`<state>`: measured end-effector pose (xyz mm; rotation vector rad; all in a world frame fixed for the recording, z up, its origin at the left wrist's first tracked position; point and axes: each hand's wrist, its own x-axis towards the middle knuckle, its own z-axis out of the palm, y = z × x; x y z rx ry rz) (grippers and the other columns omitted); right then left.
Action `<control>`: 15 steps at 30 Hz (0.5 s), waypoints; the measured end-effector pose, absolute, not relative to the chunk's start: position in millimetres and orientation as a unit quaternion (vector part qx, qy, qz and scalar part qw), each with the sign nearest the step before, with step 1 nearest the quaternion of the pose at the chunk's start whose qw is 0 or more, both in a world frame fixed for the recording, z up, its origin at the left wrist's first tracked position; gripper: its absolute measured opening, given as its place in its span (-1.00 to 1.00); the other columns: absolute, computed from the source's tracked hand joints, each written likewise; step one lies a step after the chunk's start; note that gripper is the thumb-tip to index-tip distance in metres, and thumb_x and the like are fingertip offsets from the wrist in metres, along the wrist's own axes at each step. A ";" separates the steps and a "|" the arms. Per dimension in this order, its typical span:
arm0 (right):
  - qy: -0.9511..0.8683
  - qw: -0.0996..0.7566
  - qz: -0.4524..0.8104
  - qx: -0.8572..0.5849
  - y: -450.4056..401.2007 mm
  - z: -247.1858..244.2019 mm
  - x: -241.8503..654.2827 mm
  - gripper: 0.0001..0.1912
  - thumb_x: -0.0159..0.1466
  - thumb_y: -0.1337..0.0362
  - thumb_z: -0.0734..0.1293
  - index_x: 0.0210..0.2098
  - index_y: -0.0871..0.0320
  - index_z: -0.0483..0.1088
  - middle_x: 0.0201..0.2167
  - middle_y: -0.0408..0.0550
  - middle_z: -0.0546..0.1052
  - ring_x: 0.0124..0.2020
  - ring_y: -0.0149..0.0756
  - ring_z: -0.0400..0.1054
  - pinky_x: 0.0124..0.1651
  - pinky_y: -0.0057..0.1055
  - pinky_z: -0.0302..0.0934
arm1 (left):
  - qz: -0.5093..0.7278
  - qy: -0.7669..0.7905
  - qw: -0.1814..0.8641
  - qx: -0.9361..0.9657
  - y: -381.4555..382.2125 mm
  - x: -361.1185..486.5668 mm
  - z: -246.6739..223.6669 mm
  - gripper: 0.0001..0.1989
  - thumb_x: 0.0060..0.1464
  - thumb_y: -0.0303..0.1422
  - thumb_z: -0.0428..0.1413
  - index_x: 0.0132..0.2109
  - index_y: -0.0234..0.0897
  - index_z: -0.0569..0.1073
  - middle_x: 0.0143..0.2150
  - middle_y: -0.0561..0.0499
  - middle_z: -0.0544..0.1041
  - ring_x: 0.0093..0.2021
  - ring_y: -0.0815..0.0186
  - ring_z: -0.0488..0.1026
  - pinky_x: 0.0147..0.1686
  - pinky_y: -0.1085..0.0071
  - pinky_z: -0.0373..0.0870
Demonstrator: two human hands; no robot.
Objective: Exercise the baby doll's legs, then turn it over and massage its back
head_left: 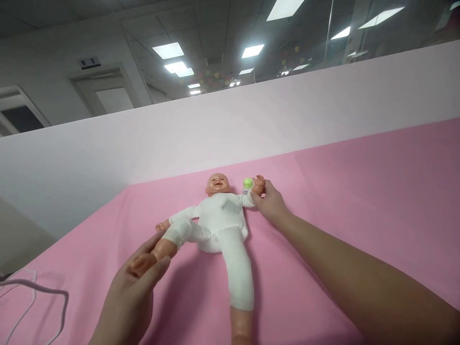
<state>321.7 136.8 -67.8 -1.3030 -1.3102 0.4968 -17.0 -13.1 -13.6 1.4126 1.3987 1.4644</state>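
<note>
Lengthwise, face-up doll (222, 215) stretching away, head (218, 184) far, legs (237, 270) nearer, splayed

Doll between two hands, on a covered surface before a wall
The doll (223, 215) lies face up on the surface (345, 206), head towards the wall (215, 132); the left hand (132, 282) is at one foot, the right hand (271, 201) at its hand on the right. Just behind that arm stands a container (247, 183); cables (50, 290) lie far left.
</note>
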 end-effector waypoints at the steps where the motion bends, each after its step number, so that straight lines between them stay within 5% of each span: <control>1: -0.575 0.573 0.201 -0.547 133.8 -65.8 316.9 -0.45 0.30 0.12 0.41 0.26 -0.10 0.30 0.04 -0.07 0.58 -0.03 -0.13 0.51 0.03 -0.21 0.39 | 0.546 0.534 0.335 0.552 -2.4 -15.1 -8.8 -0.29 0.05 -0.09 0.32 0.31 -0.22 0.45 0.25 -0.16 0.52 0.35 -0.17 0.33 0.30 -0.05 0.30; 8: -0.686 0.510 0.092 -0.511 126.0 -62.2 285.2 -0.77 0.25 0.23 0.46 -0.10 -0.01 0.45 -0.15 -0.08 0.60 -0.05 -0.06 0.45 -0.02 -0.16 0.36 | 0.487 0.515 0.373 0.599 63.1 23.4 1.2 -0.34 0.20 -0.05 0.22 0.34 -0.29 0.41 0.24 -0.24 0.53 0.32 -0.08 0.39 0.28 -0.04 0.31; 12: -0.786 0.436 -0.010 -0.439 126.5 -66.6 276.0 -0.71 0.29 0.35 0.42 0.00 0.05 0.54 0.03 -0.04 0.61 0.22 0.06 0.31 0.34 0.04 0.17 | 0.485 0.520 0.375 0.594 79.0 35.3 -15.2 -0.38 0.21 -0.02 0.19 0.31 -0.23 0.45 0.23 -0.22 0.54 0.30 -0.07 0.41 0.27 0.00 0.34; 15: -0.825 0.391 -0.037 -0.406 126.4 -67.7 274.8 -0.63 0.32 0.42 0.36 0.10 0.09 0.53 0.14 -0.04 0.57 0.25 -0.02 0.32 0.42 0.01 0.10 | 0.491 0.505 0.401 0.586 80.6 38.1 -27.3 -0.35 0.21 -0.01 0.20 0.34 -0.20 0.41 0.28 -0.20 0.50 0.32 -0.03 0.38 0.28 0.04 0.33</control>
